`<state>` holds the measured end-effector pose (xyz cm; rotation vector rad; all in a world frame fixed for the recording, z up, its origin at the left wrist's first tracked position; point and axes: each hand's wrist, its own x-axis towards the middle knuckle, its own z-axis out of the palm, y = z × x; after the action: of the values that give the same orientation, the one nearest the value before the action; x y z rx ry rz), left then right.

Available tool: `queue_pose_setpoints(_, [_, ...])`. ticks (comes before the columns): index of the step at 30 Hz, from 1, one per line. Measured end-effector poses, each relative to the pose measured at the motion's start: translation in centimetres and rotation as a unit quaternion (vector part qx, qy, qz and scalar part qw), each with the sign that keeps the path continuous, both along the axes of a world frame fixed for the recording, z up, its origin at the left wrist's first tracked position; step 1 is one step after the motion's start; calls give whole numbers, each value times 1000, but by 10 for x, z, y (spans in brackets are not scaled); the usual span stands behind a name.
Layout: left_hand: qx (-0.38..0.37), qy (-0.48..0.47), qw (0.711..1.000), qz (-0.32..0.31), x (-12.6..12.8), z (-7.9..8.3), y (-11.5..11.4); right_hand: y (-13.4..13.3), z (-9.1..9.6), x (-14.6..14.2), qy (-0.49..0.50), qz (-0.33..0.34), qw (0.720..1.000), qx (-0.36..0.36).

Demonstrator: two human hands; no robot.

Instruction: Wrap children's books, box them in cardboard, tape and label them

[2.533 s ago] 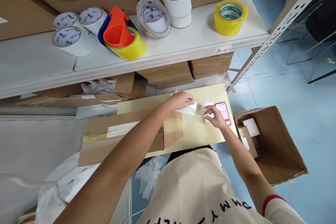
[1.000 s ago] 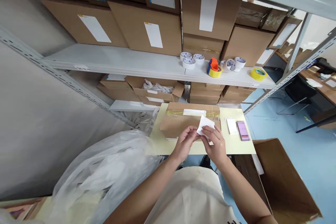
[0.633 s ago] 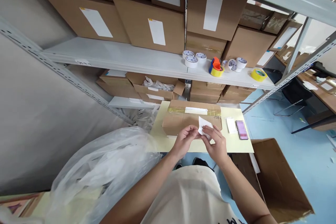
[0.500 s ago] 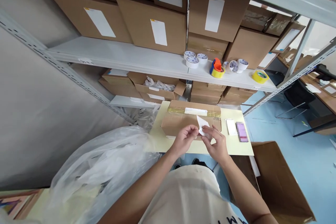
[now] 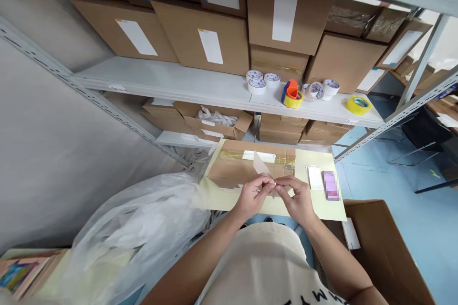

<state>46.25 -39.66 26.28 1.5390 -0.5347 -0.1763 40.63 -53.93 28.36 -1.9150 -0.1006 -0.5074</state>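
Observation:
A small white paper label (image 5: 262,166) is pinched between the fingertips of my left hand (image 5: 255,194) and my right hand (image 5: 296,198). The fingers of both hands meet at its lower edge, so part of it is hidden. Beneath and beyond the hands lies a cardboard box (image 5: 229,167), closed with shiny tape and bearing a white label (image 5: 259,156) on top. It rests on a pale yellow tabletop (image 5: 318,204). To the right of my right hand lie a stack of white labels (image 5: 315,177) and a blurred purple item (image 5: 331,185).
A grey shelf (image 5: 171,81) ahead carries boxes, white tape rolls (image 5: 257,86), a tape dispenser (image 5: 292,94) and a yellow tape roll (image 5: 358,105). Clear plastic bagging (image 5: 139,228) bulges at the left. At lower right stands an open carton (image 5: 382,243).
The label has turned in my fingers, its free corner now pointing up and left. Both hands have drawn closer, fingertips meeting at its lower edge. The view has shifted slightly.

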Motion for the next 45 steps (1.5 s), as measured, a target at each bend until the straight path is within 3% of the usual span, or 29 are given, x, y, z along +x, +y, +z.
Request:
queue_pose_setpoints(10, [68,-56,996,25,-8,7,-22,-24,-10,-5,43,11,999,16])
queue_pose_setpoints(17, [92,-80,992,41,-5,9,-15,-21,-14,3,30,60,997,39])
queue_pose_setpoints(23, [91,-71,993,-28,12,16,3,-10,-16,20,70,52,993,77])
queue_pose_setpoints(26, [75,-5,996,-37,24,16,24,-1,-17,31,87,34,986,136])
queue_pose_setpoints(30, [52,154,987,-4,49,13,69,12,-21,50,106,-33,974,196])
queue_pose_setpoints(36, [13,283,945,166,100,9,152,27,-33,66,144,-86,955,243])
queue_pose_setpoints(41, [23,282,909,307,144,-4,203,21,-44,55,110,-211,932,275])
queue_pose_setpoints(43, [71,255,913,310,162,-12,217,18,-48,45,88,-258,920,282])
queue_pose_setpoints(45, [136,233,924,271,183,-22,225,17,-52,34,81,-287,911,284])
